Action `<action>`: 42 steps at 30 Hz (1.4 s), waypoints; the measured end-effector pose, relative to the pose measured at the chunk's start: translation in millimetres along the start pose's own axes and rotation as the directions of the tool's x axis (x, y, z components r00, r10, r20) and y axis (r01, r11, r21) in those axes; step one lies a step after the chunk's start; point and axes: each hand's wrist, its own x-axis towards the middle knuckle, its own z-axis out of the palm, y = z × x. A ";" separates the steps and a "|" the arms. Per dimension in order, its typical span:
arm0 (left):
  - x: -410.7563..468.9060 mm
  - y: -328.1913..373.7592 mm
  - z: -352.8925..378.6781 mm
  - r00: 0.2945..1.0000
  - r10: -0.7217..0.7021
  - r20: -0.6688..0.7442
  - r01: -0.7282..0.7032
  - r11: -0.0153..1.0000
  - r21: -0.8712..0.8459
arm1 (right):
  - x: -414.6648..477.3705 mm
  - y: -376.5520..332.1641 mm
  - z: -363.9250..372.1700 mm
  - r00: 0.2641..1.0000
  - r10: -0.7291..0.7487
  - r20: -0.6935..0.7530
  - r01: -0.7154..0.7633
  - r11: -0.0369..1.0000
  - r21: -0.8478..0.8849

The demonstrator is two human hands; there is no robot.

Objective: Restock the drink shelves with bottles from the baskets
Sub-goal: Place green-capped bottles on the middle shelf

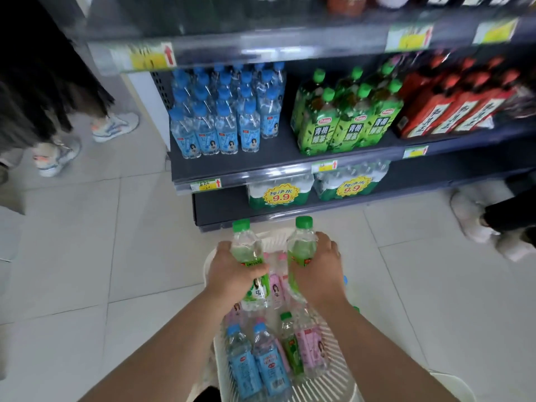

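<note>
My left hand (232,271) grips a clear green-capped bottle (247,250) with a green label, held above a white slatted basket (327,384) on the floor. My right hand (317,268) grips a second green-capped bottle (301,245) beside it. Inside the basket lie blue-labelled bottles (258,364), pink-labelled bottles (311,346) and another green one (290,343). The drink shelf (284,161) ahead carries blue-capped water bottles (223,117) on its left part.
Green tea bottles (348,120) and red-labelled bottles (452,105) fill the same shelf to the right. Packs of water (280,192) sit on the lowest shelf. A person's sneakers (116,126) stand at the left, and someone's white shoes (475,219) at the right. The floor is pale tile.
</note>
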 end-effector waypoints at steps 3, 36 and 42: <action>-24.1 39.2 -21.0 0.996 0.075 -0.041 -0.075 0.997 -0.018 | -9.4 -30.1 -43.4 0.998 -0.038 -0.057 0.041 0.998 0.056; 80.7 326.4 -326.5 0.820 0.416 -0.393 -0.423 0.903 0.074 | 91.5 -403.1 -164.6 0.933 -0.226 -0.280 0.328 0.854 0.404; 126.1 326.1 -334.1 0.868 0.380 -0.319 -0.354 0.925 0.136 | 121.4 -429.0 -131.6 0.945 -0.167 -0.280 0.274 0.873 0.403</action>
